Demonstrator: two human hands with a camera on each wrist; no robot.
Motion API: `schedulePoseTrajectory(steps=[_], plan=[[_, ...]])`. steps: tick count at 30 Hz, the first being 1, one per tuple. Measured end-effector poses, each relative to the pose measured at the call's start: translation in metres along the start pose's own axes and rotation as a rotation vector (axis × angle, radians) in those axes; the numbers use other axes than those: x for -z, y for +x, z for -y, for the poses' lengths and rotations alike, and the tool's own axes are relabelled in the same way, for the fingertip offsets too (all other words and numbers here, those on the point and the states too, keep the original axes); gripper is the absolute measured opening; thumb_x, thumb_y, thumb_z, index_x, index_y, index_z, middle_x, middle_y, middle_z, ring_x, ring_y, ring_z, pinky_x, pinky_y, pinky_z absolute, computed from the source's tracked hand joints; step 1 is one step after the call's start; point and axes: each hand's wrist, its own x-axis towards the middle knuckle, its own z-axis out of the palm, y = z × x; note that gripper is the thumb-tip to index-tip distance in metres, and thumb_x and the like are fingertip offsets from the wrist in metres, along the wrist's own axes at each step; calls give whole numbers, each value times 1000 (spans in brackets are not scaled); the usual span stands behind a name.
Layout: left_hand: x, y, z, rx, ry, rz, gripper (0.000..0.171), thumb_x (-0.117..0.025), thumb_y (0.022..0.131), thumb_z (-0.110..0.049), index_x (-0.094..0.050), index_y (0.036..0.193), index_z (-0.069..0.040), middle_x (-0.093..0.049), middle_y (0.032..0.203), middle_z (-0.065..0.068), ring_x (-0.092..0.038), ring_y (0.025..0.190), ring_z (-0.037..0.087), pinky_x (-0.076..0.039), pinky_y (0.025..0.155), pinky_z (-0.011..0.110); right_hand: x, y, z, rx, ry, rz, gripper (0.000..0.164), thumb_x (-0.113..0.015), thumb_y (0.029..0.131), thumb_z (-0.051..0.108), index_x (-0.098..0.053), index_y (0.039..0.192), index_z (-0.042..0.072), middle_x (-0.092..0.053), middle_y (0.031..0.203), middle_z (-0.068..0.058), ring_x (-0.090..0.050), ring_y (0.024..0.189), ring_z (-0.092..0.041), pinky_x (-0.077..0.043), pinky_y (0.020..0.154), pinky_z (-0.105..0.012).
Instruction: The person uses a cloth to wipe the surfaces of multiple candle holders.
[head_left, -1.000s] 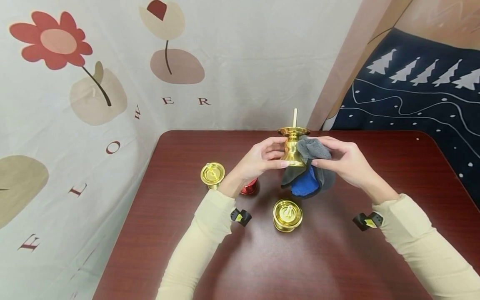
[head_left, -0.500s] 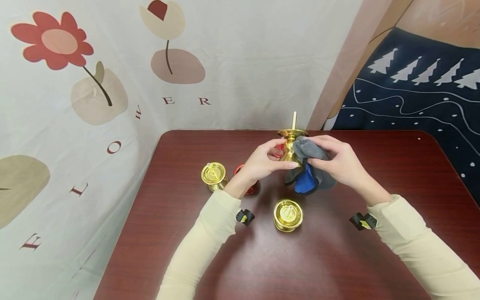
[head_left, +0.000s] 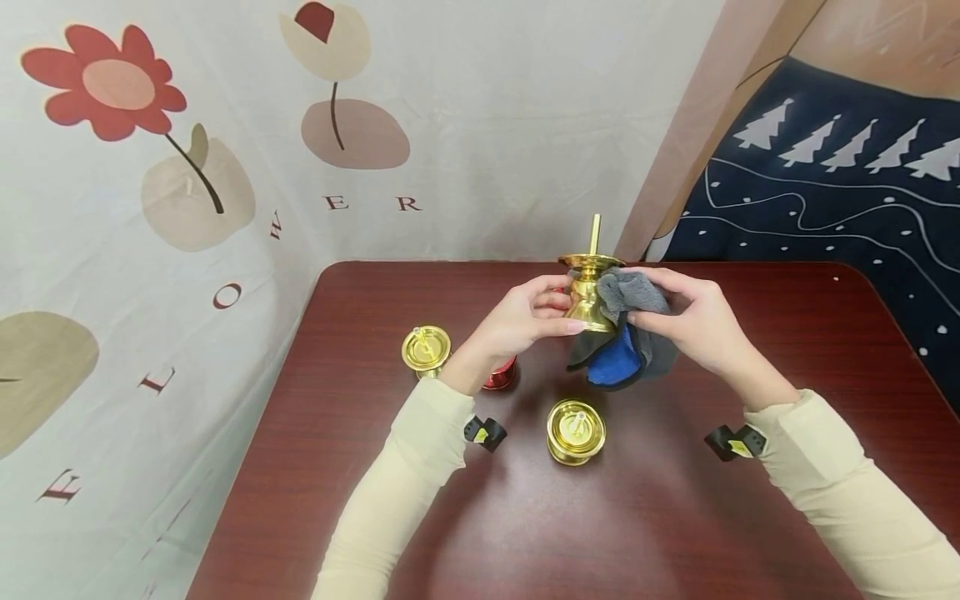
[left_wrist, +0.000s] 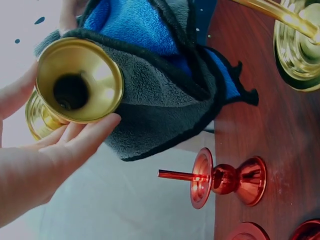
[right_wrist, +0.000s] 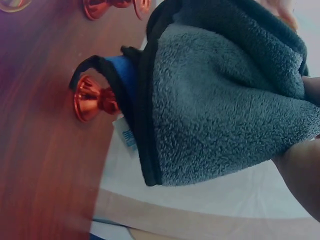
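Observation:
My left hand holds a shiny gold candle holder above the table, thumb at its base and fingers round its far side. Its thin spike points up from the dish, leaning slightly right. In the left wrist view, the hollow underside of this candle holder faces the camera. With thumb and fingers, my right hand pinches a grey and blue cloth, which touches the holder's right side. Folds of the cloth hang down and hide part of the right hand in the right wrist view.
On the dark red wooden table stand two more gold candle holders, one at left and one in front. A red candle holder is partly behind the left forearm. Another red one shows in the left wrist view.
Both hands shifted slightly, with the holder and cloth moving a little left and down, then back up and right. The holder's spike now leans a bit more to the right. Both grips stay.

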Motion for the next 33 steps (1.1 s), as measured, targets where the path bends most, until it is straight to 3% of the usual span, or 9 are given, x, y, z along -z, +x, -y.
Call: schedulePoseTrajectory(steps=[5,11,14,19,22,27,33], plan=[[1,-2,0,-23,-85,38,56,-61,78,15,-39,129,3,-56,104,17,-58,87,16,-48,79,26,-2,0,-8,-52,168,-6,46,-68,78,-4,-56,122,1,-59,108,5,-58,92,-9,-47,78,-16],[2,-5,-1,-6,-42,89,58,-58,79,15,-34,130,3,-51,120,26,-54,105,27,-46,86,31,-5,-1,-14,-53,280,-3,46,-66,77,-9,-57,121,2,-59,107,4,-59,90,-10,-48,77,-17],[-1,-3,0,17,38,71,58,-65,78,8,-35,128,1,-53,121,24,-54,105,27,-47,85,29,-7,-1,-12,-36,200,0,46,-67,76,-8,-56,121,-1,-59,107,2,-58,89,-8,-48,76,-16],[-6,2,3,25,318,0,66,-77,73,-12,-38,126,-4,-57,116,17,-57,100,20,-47,82,24,-12,-2,-5,9,-33,-1,46,-69,74,-6,-58,118,0,-60,107,-9,-54,89,-6,-44,76,-12],[-6,3,4,29,407,-27,68,-79,71,-16,-41,126,-5,-57,111,14,-57,97,20,-47,80,24,-13,-2,0,36,-116,3,46,-70,74,-6,-59,118,2,-60,110,-12,-52,91,-6,-41,77,-10],[-2,3,0,25,263,16,65,-75,73,-3,-41,128,-1,-56,109,18,-57,95,25,-49,78,26,-8,-3,5,53,-117,6,48,-70,75,-4,-59,120,5,-59,113,-10,-52,94,-5,-41,79,-10],[3,-1,-4,16,97,86,60,-67,76,10,-40,128,3,-55,117,23,-55,103,26,-48,82,28,-1,-2,-2,-8,57,6,49,-70,76,-4,-56,122,5,-59,110,2,-56,93,-8,-46,79,-14]])
